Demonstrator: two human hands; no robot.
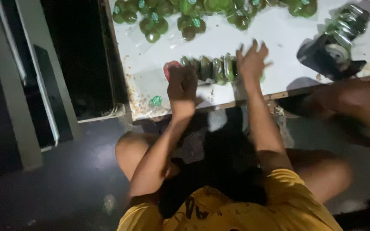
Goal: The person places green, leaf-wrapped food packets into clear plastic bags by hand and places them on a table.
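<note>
White tabletop (245, 36), stained along its near edge, ends just ahead of the person's knees; dark floor lies below and a dark gap to the left. Left hand (182, 87) is curled closed at the left end of a row of green wrapped discs (213, 68), near the table's front edge. Right hand (252, 62) rests on the row's right end, fingers spread wide. Loose green discs (155, 25) line the far side; bare surface lies between. Tape dispenser (330, 53) stands well right.
</note>
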